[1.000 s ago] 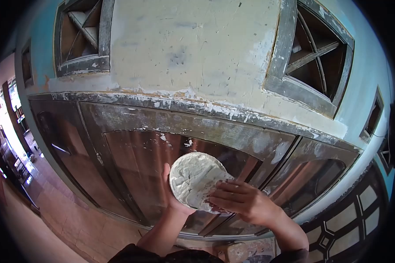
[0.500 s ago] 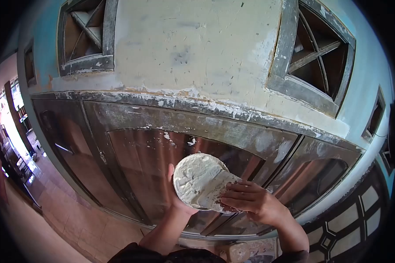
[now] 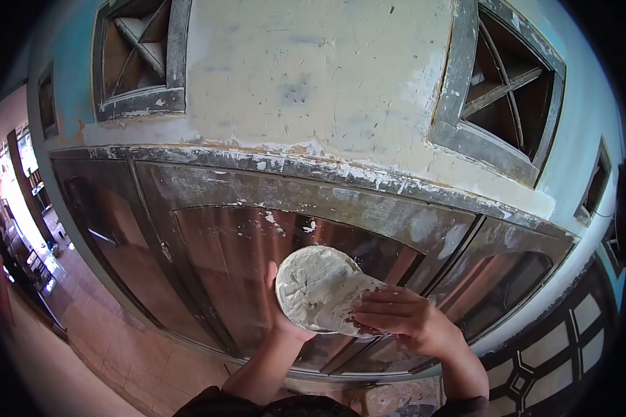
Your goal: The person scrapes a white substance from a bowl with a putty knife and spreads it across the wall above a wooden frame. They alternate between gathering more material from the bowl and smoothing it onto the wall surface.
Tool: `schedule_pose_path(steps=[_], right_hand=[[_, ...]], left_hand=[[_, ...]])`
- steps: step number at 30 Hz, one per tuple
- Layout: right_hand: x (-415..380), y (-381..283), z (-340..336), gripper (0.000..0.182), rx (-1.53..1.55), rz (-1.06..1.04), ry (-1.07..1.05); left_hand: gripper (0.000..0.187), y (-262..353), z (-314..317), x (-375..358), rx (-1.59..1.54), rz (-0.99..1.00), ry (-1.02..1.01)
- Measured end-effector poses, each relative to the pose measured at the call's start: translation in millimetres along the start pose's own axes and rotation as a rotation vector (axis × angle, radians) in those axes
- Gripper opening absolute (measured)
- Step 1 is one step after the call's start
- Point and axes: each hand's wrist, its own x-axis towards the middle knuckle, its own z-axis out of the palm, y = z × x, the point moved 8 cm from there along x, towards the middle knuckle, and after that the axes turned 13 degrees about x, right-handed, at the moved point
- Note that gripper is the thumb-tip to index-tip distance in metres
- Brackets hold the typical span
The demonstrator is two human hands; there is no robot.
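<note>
My left hand (image 3: 290, 329) grips a round container (image 3: 279, 286) from below and the left side, fingers wrapped against its wall. Thick whitish putty (image 3: 311, 278) fills it to the top, its surface lumpy. In my right hand (image 3: 412, 321) is a flat, putty-coated scraper (image 3: 358, 289), fingers pressed over its near end. The scraper's wide edge lies on the putty, towards the container's right side. Putty hides most of the blade, and my fingers cover its grip. Both hands are in front of a glazed wooden door.
Above the doors a worn wooden beam (image 3: 313, 165) runs below a patched, cream wall (image 3: 285, 48). Vent openings with crossed bars flank it, such as the right vent frame (image 3: 444, 115). Floor tiles (image 3: 139, 351) show at lower left; a dark patterned panel (image 3: 546, 379) is at lower right.
The scraper has shifted slightly over the putty, whose surface under it now looks smoother. Both hands keep their holds. The view has moved a little.
</note>
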Motion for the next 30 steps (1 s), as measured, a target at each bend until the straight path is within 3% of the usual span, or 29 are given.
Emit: schedule_pose_path(steps=[3,5,6,7,9,11,13,15,19,21,23,25,26,27,28,29,30], right_hand=[[-3.0,5.3,-8.6,0.06,0.144,0.017,0.159],[-9.3,20.5,-15.6,0.059,0.444,0.043,0.368],[-12.6,28.2,-14.8,0.044,0.499,0.066,0.43],[-17.3,30.3,-8.3,0.044,0.496,0.065,0.428],[-38.9,62.4,-0.8,0.026,0.811,0.313,0.675],[-31.3,67.2,2.6,0.021,0.89,0.289,0.739],[-25.5,69.1,4.2,0.026,1.237,0.247,0.873],[-22.3,72.2,3.2,0.031,1.256,0.271,0.854],[-5.7,63.6,-5.8,0.031,1.511,0.063,0.884],[3.8,53.1,-16.8,0.031,1.54,0.042,1.056],[8.4,48.5,-29.0,0.03,1.474,0.029,1.082],[9.5,22.0,-62.3,0.029,0.775,-0.115,1.049],[14.6,2.4,-76.5,0.032,0.303,-0.065,1.019],[26.6,-6.5,-90.4,0.032,0.29,-0.072,1.028],[44.8,-35.2,-103.2,0.035,-0.073,-0.16,0.981],[62.9,-58.8,-107.4,0.038,-0.434,-0.241,0.912],[72.7,-63.2,-116.5,0.038,-0.445,-0.242,0.917]], left_hand=[[0.084,-1.1,-3.6,0.8,-0.054,-0.008,-0.038],[0.083,-2.1,-5.1,-2.1,-0.022,-0.008,-0.004],[0.083,-2.5,-7.3,-3.1,0.01,-0.006,0.031],[0.083,-3.2,-9.2,-3.6,0.008,-0.005,0.029],[0.081,-5.0,-8.6,-3.5,-0.082,-0.016,-0.027],[0.08,-4.2,-9.2,-2.9,-0.087,-0.014,-0.018],[0.08,-2.3,-6.6,-2.0,-0.091,-0.014,-0.013],[0.081,2.3,-2.6,-1.4,-0.081,-0.014,0.006],[0.084,18.3,8.9,-1.5,0.003,0.004,0.001],[0.084,28.6,20.8,-2.2,-0.019,0.015,-0.073],[0.084,41.7,16.1,-2.1,-0.008,0.019,-0.028],[0.085,58.2,20.3,-1.1,0.006,0.007,0.02],[0.086,68.8,35.7,-1.1,-0.008,0.021,-0.052],[0.087,79.0,46.1,0.6,-0.025,0.035,-0.125],[0.089,89.9,34.1,2.3,0.05,0.048,-0.016],[0.095,103.4,49.2,5.8,-0.089,0.055,-0.161],[0.098,122.4,36.7,7.9,0.087,0.058,-0.109]])
